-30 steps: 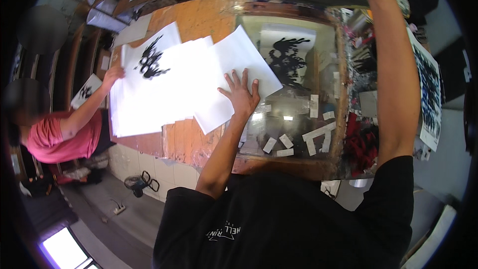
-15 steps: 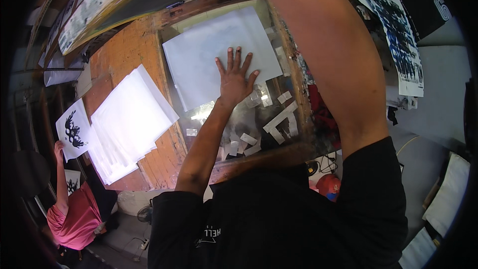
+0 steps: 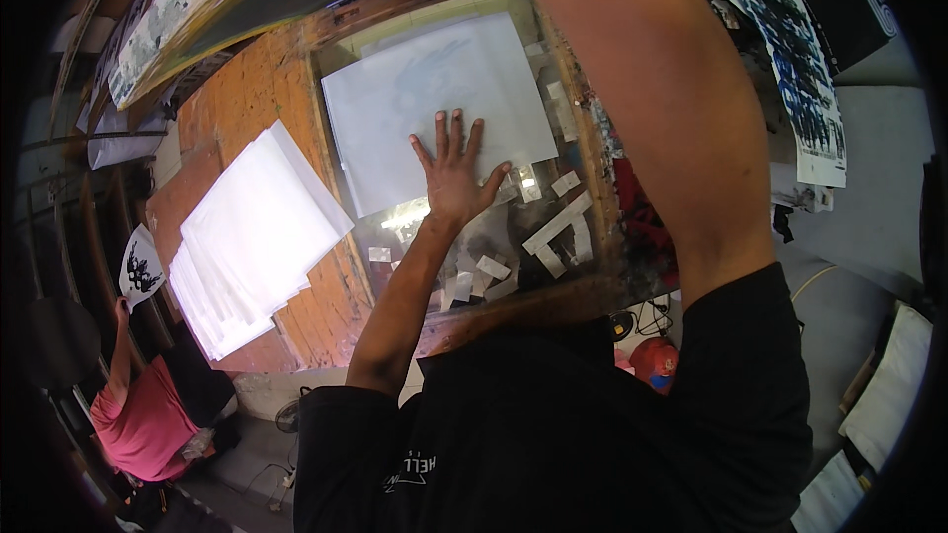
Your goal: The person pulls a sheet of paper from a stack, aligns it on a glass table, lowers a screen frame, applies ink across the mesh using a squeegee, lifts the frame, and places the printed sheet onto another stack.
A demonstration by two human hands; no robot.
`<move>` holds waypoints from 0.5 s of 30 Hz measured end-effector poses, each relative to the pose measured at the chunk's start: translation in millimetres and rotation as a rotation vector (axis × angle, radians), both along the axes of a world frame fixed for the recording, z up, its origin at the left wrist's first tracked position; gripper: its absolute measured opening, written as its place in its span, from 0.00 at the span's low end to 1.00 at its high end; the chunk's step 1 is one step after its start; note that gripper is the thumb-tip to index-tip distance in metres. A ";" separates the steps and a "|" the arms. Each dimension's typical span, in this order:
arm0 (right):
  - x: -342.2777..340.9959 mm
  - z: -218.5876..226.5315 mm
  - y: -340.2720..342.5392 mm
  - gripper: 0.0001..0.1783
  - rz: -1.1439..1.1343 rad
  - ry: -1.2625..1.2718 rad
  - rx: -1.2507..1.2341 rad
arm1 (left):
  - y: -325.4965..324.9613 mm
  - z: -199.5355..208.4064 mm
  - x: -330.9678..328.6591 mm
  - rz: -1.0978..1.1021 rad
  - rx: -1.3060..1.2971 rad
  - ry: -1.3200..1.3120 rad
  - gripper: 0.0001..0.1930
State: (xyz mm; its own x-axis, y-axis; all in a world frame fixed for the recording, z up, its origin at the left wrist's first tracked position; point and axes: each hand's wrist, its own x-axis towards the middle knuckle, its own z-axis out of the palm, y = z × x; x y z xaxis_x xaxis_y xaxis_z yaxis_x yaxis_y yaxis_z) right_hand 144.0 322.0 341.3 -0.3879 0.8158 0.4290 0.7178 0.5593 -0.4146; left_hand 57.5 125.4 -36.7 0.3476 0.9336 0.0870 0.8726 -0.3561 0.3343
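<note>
White sheet (image 3: 380, 133), left hand (image 3: 455, 178) spread atop, faint print (image 3: 434, 72) perhaps beneath

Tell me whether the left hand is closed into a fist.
No, the left hand has its fingers extended and spread apart over the white sheet.

Red round thing (image 3: 652, 363) near your right, dark fan (image 3: 286, 418) near your left, blue-streaked paper (image 3: 790, 64) far right

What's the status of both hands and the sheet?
Left hand spread on white sheet; right hand out of view. Sheet lies on glass panel. Pale strips beside it.
</note>
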 end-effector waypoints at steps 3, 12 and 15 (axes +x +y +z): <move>1.4 0.1 -1.2 0.16 -0.014 0.008 -0.023 | 0.5 -1.1 3.2 0.004 -0.005 0.001 0.42; 2.6 4.0 -5.1 0.16 0.000 -0.010 -0.048 | 3.0 -2.0 -0.4 -0.034 0.017 0.019 0.42; 2.3 4.0 -8.9 0.15 0.030 0.007 -0.018 | 2.2 -2.1 -1.5 -0.031 0.016 0.017 0.42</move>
State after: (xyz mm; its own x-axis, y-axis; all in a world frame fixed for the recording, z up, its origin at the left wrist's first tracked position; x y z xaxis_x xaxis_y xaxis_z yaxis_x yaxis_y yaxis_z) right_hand 146.3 313.1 345.3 -0.4094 0.8114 0.4172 0.6980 0.5730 -0.4294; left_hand 56.1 127.7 -38.8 0.3783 0.9207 0.0955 0.8663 -0.3885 0.3139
